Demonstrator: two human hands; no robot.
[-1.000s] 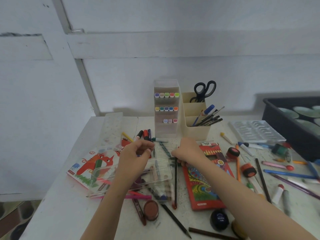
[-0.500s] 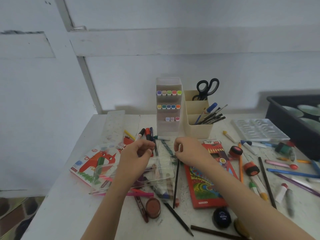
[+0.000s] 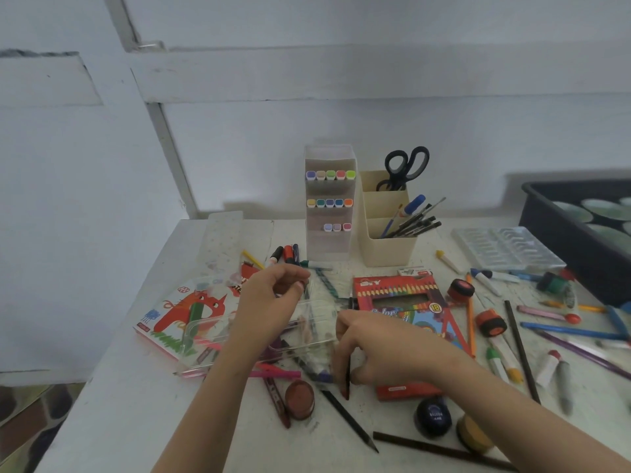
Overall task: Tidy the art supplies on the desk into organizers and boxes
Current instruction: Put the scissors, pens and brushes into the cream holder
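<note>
A clear plastic box [image 3: 218,339] lies on the white desk [image 3: 129,397] over several pens and crayons. My left hand [image 3: 273,302] reaches over the box, and its curled fingers and thumb pinch what looks like the box's clear far edge. My right hand [image 3: 382,349], just right of the box, pinches a dark pencil with a red tip [image 3: 347,384] and holds it nearly upright. At the back stand a clear marker organizer [image 3: 329,247] and a cream pen holder [image 3: 386,250] with black scissors [image 3: 406,165].
A red coloured-pencil box [image 3: 403,298] lies under my right wrist. A fox colouring book [image 3: 177,312] lies at the left. Loose pens, pencils, glue tubes and paint pots cover the right and front. A clear palette [image 3: 505,249] and a black tray [image 3: 560,240] sit at the far right.
My right hand has drawn back toward me with the dark pencil, lifting it from lying flat to nearly upright. My left hand stays at the clear box.
</note>
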